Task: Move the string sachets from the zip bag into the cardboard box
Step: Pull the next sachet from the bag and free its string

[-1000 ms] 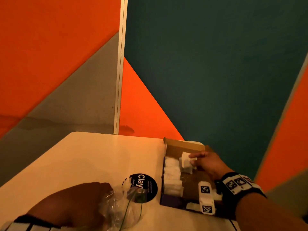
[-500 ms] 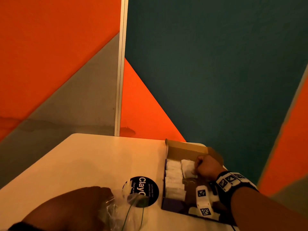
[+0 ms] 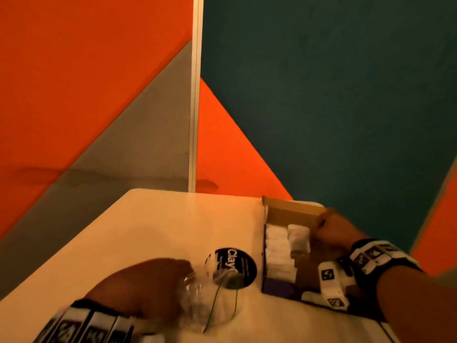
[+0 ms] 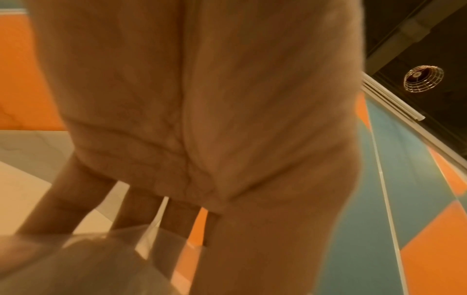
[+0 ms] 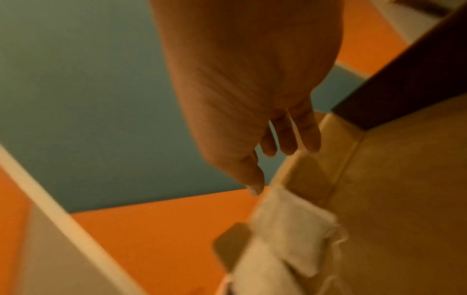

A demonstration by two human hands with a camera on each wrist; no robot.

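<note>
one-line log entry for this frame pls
left hand: holds zip bag on table | right hand: inside cardboard box, empty | sachets: rowed in box

**Plastic, Cardboard and Paper on a Smooth Table**

The table [image 3: 153,231] has a smooth, pale top with a soft sheen. The zip bag [image 3: 210,300] is thin clear plastic, crinkled and glossy, catching small highlights. Beneath its far edge lies a round black sticker [image 3: 241,264] with a slight gloss. The cardboard box [image 3: 291,211] shows plain brown matt board inside and a darker printed skin on its outer wall. The sachets [image 3: 278,253] in it look like soft white fibrous paper, matt, with wrinkled edges. The wrist bands [image 3: 376,256] are black fabric carrying hard white plastic blocks. The wall panels [image 3: 321,95] behind look matt, like felt.
</note>
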